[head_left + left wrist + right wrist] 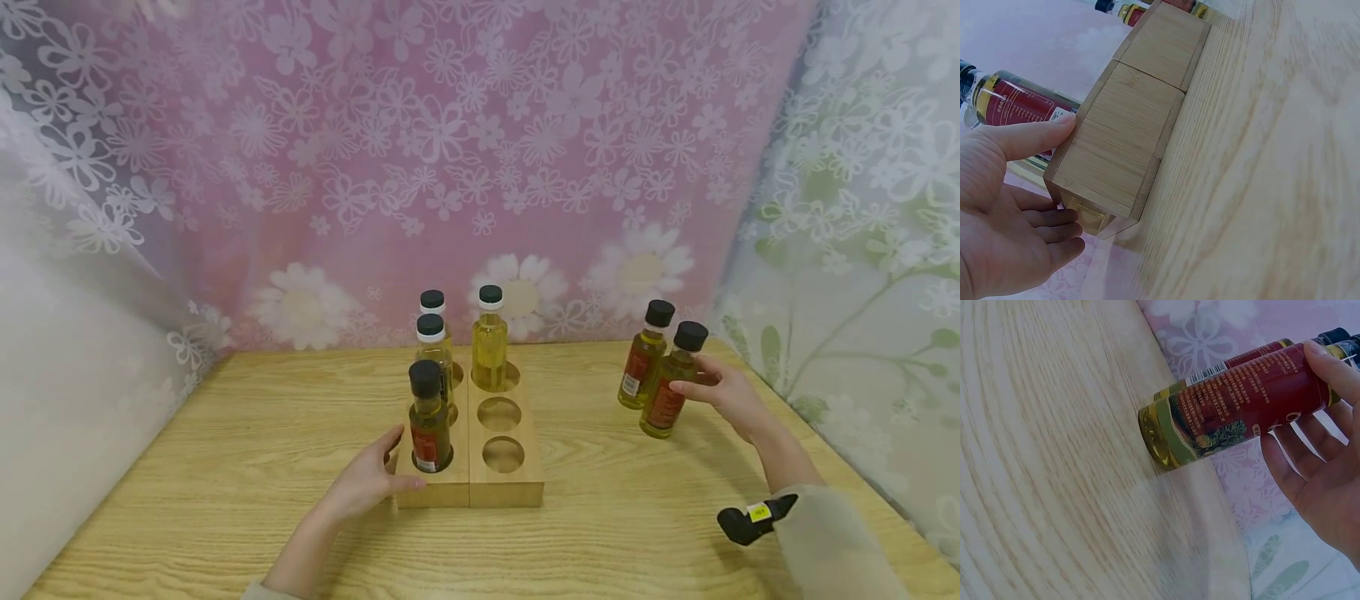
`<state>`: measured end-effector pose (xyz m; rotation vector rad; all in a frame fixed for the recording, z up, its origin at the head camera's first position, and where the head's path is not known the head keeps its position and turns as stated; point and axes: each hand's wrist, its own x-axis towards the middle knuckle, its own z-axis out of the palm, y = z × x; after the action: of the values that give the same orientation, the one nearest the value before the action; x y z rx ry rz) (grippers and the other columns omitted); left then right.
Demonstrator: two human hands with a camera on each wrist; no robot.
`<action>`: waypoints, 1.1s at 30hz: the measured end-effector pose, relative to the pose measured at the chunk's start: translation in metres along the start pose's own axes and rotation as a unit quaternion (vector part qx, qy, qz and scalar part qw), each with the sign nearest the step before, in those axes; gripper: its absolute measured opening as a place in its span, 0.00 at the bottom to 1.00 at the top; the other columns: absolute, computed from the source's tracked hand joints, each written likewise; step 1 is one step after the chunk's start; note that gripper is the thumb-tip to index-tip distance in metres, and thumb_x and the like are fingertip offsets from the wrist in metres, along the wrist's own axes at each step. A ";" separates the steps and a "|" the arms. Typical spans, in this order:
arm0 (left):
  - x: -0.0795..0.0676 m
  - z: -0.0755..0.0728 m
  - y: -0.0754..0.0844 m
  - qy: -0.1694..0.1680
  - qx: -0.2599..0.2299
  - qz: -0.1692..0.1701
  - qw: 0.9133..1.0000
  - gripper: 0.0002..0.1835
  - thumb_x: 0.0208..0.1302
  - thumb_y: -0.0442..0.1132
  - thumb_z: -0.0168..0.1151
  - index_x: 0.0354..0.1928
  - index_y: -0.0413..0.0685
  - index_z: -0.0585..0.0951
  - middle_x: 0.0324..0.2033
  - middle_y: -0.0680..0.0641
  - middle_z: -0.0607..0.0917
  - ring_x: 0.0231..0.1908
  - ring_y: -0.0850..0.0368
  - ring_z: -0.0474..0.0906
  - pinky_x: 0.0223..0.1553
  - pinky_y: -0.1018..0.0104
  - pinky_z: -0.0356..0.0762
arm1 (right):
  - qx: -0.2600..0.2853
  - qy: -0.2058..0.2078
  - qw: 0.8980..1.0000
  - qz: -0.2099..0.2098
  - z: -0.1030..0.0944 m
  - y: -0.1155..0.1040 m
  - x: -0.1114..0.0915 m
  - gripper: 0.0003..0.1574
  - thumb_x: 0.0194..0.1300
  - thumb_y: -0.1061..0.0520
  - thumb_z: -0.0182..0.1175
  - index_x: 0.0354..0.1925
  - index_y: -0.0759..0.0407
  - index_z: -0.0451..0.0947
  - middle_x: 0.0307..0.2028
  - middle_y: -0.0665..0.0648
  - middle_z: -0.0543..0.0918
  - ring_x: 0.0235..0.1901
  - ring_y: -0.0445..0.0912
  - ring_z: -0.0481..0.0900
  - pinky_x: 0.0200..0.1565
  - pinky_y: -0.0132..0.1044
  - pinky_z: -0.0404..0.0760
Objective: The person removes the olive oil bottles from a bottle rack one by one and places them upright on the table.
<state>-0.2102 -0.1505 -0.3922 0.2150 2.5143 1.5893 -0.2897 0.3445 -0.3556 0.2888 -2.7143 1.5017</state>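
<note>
A red-labelled oil bottle [664, 406] is clasped by the right grip [726, 398], beside a matching bottle [638, 369] on the right of the worktop [615, 517]. The wooden rack [507, 494], with four bottles [490, 354] seated in its holes, is held at its near left corner by the left grip [367, 478].

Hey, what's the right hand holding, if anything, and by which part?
The right hand holds a red-labelled bottle upright, around the upper part of its label.

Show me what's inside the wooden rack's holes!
The wooden rack holds four: one red-labelled bottle in front and three green-capped bottles. Two right-hand holes look empty. The back-left bottle is mostly covered by others, so its bottom can't be seen.
</note>
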 end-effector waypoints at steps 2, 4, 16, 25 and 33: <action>0.000 0.000 0.000 0.000 0.000 0.000 1.000 0.52 0.48 0.41 0.73 0.69 0.31 0.52 0.67 0.31 0.56 0.64 0.31 0.52 0.60 0.41 0.57 | 0.000 -0.004 1.000 -0.006 -0.001 0.002 0.001 0.47 0.66 0.51 0.57 0.71 0.68 0.45 0.63 0.75 0.59 0.52 0.44 0.69 0.56 0.62 0.62; 0.001 0.000 -0.001 0.001 0.001 0.001 1.000 0.52 0.48 0.41 0.73 0.69 0.31 0.52 0.67 0.31 0.56 0.64 0.31 0.53 0.60 0.41 0.57 | -0.003 -0.007 1.000 -0.010 -0.001 0.004 0.001 0.46 0.66 0.51 0.57 0.70 0.68 0.46 0.62 0.74 0.60 0.46 0.32 0.68 0.55 0.58 0.65; 0.000 0.000 -0.001 -0.001 0.001 -0.001 1.000 0.52 0.48 0.41 0.73 0.69 0.31 0.52 0.67 0.31 0.56 0.64 0.31 0.52 0.60 0.40 0.56 | 0.048 -0.010 0.995 -0.081 -0.008 0.015 -0.014 0.35 0.68 0.61 0.54 0.67 0.70 0.54 0.45 0.35 0.74 0.44 0.29 0.75 0.42 0.27 0.77; 0.001 -0.002 0.000 0.000 0.002 -0.002 1.000 0.53 0.48 0.41 0.73 0.69 0.32 0.52 0.67 0.31 0.55 0.64 0.30 0.52 0.60 0.41 0.57 | 0.080 -0.040 0.991 -0.103 -0.013 0.000 -0.033 0.19 0.68 0.65 0.51 0.56 0.58 0.70 0.43 0.42 0.81 0.42 0.34 0.79 0.41 0.28 0.78; 0.001 -0.002 0.000 -0.002 0.008 0.003 1.000 0.52 0.47 0.41 0.73 0.69 0.30 0.52 0.66 0.31 0.56 0.64 0.30 0.52 0.60 0.41 0.56 | -0.015 -0.056 0.997 -0.056 0.005 -0.032 -0.036 0.32 0.69 0.53 0.53 0.63 0.71 0.62 0.53 0.67 0.76 0.45 0.37 0.79 0.44 0.31 0.77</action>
<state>-0.2117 -0.1517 -0.3918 0.2275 2.5260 1.5690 -0.2481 0.3292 -0.3356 0.5300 -2.7488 1.4560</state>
